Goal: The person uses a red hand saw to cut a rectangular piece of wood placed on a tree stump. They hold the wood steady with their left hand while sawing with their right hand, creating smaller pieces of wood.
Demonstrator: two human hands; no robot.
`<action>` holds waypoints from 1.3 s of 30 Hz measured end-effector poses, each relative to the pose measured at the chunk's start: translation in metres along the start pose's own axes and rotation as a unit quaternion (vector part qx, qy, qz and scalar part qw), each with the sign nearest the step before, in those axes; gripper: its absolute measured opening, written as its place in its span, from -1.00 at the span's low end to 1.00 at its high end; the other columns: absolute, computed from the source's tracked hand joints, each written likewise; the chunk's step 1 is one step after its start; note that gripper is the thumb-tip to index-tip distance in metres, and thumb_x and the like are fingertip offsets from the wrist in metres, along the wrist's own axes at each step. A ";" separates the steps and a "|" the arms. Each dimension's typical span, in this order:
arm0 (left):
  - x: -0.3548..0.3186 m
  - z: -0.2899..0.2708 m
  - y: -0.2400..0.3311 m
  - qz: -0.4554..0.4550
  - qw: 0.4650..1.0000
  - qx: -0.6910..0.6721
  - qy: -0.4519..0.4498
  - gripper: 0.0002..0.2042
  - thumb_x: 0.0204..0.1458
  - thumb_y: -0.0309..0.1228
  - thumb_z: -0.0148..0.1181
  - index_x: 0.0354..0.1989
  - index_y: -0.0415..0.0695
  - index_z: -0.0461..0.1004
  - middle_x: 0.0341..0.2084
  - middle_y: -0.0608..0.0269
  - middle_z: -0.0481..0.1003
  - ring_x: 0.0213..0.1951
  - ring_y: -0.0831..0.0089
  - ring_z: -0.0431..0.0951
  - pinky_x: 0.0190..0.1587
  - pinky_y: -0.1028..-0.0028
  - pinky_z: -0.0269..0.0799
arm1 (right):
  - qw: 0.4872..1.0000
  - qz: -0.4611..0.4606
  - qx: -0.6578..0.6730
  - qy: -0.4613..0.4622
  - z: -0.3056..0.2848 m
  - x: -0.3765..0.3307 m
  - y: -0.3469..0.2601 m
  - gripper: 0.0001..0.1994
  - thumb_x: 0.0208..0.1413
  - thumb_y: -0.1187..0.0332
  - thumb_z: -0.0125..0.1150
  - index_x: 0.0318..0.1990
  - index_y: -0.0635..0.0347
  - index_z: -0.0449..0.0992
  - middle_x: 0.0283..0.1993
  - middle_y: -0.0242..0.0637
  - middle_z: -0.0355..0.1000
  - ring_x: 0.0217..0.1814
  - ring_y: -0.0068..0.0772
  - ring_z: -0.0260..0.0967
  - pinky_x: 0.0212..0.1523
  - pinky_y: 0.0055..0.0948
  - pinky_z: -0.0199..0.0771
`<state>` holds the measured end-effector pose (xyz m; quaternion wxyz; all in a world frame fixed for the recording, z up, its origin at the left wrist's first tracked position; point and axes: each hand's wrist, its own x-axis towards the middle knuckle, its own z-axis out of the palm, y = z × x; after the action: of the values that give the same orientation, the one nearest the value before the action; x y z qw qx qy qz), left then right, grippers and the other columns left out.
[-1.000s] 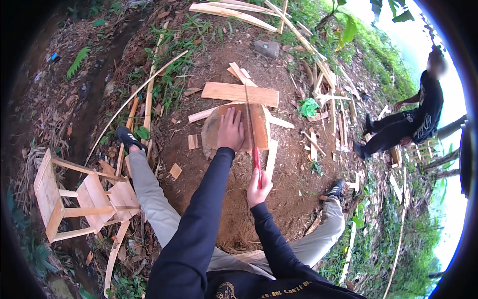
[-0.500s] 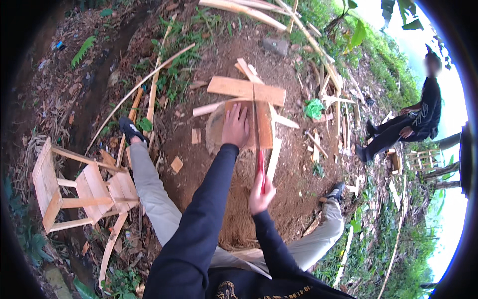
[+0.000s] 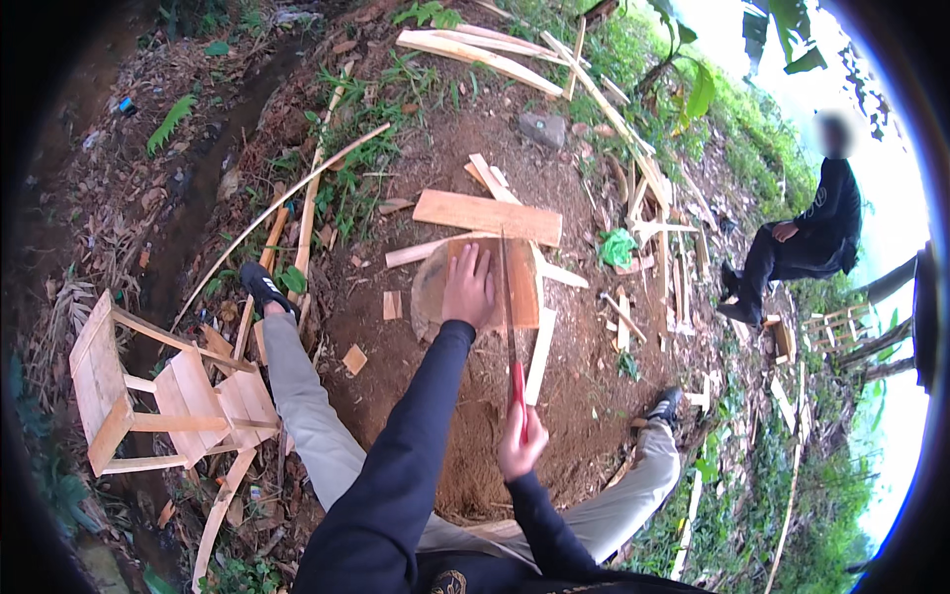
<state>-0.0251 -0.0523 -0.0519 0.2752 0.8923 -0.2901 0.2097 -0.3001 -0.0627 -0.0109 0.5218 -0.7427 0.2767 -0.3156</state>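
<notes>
My left hand (image 3: 469, 287) lies flat on a short wooden board (image 3: 522, 287) that rests on a round tree stump (image 3: 427, 287). My right hand (image 3: 521, 444) grips the red handle of a hand saw (image 3: 511, 327). The saw's thin blade runs away from me across the board, just right of my left hand's fingers. I sit on bare earth with both legs spread to either side of the stump.
A longer plank (image 3: 487, 215) lies behind the stump, with offcuts and slats scattered about. A small wooden stool frame (image 3: 148, 396) stands at my left. Long poles lie at the back. Another person (image 3: 807, 238) in dark clothes sits at the right.
The saw has slid back toward me along the cut and my right hand has drawn closer to my body. My left hand stays on the board.
</notes>
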 end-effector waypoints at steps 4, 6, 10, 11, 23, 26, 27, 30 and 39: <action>0.009 -0.001 0.004 0.004 1.000 -0.013 0.012 -0.54 0.16 -0.36 0.02 0.25 -0.24 0.35 0.29 -0.11 0.26 0.38 0.04 0.17 0.41 0.03 0.05 | 0.999 -0.030 -0.020 0.009 -0.007 -0.005 0.014 -0.74 0.31 0.38 0.12 -0.45 0.27 0.49 -0.73 -0.31 0.15 -0.70 -0.61 0.10 -0.65 -0.41 0.09; -0.002 -0.001 0.008 -0.001 1.000 -0.013 -0.003 -0.54 0.17 -0.37 0.00 0.25 -0.23 0.34 0.29 -0.11 0.26 0.38 0.03 0.18 0.40 0.02 0.05 | 0.998 -0.050 -0.020 0.018 0.018 0.035 0.013 -0.75 0.32 0.38 0.12 -0.44 0.26 0.46 -0.71 -0.29 0.13 -0.70 -0.58 0.07 -0.64 -0.39 0.08; 0.000 0.001 0.005 0.000 1.000 -0.019 -0.001 -0.55 0.17 -0.36 0.01 0.24 -0.24 0.35 0.28 -0.12 0.27 0.38 0.04 0.17 0.41 0.02 0.04 | 0.995 -0.090 -0.030 -0.001 0.030 0.056 0.005 -0.77 0.33 0.37 0.11 -0.40 0.26 0.42 -0.67 -0.29 0.17 -0.68 -0.56 0.07 -0.63 -0.41 0.10; -0.005 0.000 -0.002 -0.003 1.000 -0.005 -0.005 -0.54 0.18 -0.36 0.00 0.25 -0.22 0.34 0.29 -0.10 0.27 0.39 0.04 0.17 0.40 0.01 0.04 | 0.999 -0.043 0.017 -0.008 0.026 0.040 -0.004 -0.78 0.32 0.37 0.11 -0.39 0.26 0.47 -0.69 -0.31 0.20 -0.69 -0.60 0.13 -0.63 -0.44 0.14; -0.003 0.007 -0.002 0.001 1.000 -0.001 -0.015 -0.52 0.16 -0.34 0.00 0.27 -0.19 0.33 0.31 -0.09 0.25 0.39 0.06 0.16 0.42 0.03 0.02 | 0.990 -0.134 -0.033 0.027 0.029 0.058 -0.015 -0.79 0.27 0.41 0.18 -0.43 0.26 0.43 -0.70 -0.27 0.19 -0.71 -0.56 0.14 -0.64 -0.47 0.13; -0.002 0.003 0.005 0.005 1.000 0.012 -0.010 -0.55 0.17 -0.33 -0.01 0.25 -0.18 0.37 0.29 -0.09 0.27 0.38 0.06 0.20 0.40 0.04 0.06 | 0.997 -0.063 -0.037 -0.020 -0.016 -0.011 -0.005 -0.86 0.23 0.44 0.19 -0.41 0.21 0.48 -0.74 -0.27 0.22 -0.80 -0.45 0.20 -0.70 -0.41 0.14; 0.000 0.003 0.012 0.003 1.000 0.007 -0.013 -0.55 0.17 -0.33 -0.01 0.24 -0.17 0.37 0.29 -0.08 0.28 0.37 0.07 0.21 0.40 0.04 0.07 | 0.995 -0.078 -0.046 -0.031 -0.036 -0.037 -0.002 -0.86 0.21 0.44 0.20 -0.41 0.20 0.48 -0.74 -0.28 0.21 -0.81 -0.42 0.20 -0.71 -0.38 0.14; 0.002 0.008 0.011 0.006 1.000 0.007 -0.008 -0.56 0.20 -0.31 -0.02 0.24 -0.14 0.38 0.31 -0.05 0.27 0.37 0.07 0.22 0.39 0.04 0.09 | 0.992 -0.019 -0.093 -0.079 -0.094 -0.107 0.004 -0.87 0.20 0.42 0.22 -0.39 0.22 0.45 -0.73 -0.27 0.22 -0.79 -0.44 0.19 -0.70 -0.36 0.14; 0.008 -0.018 -0.013 -0.076 0.973 -0.213 -0.043 -0.54 0.33 -0.15 -0.13 0.27 -0.17 0.35 0.34 -0.06 0.22 0.40 0.07 0.16 0.44 0.19 0.00 | 0.998 -0.011 -0.053 0.039 -0.192 -0.065 -0.027 -0.65 0.34 0.24 0.02 -0.48 0.26 0.37 -0.67 -0.39 0.30 -0.67 -0.57 0.22 -0.61 -0.50 0.18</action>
<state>-0.0149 -0.0359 -0.0389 0.4614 0.8406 -0.2714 0.0827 -0.4854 -0.1216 0.0519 0.4668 -0.7595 0.3050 -0.3350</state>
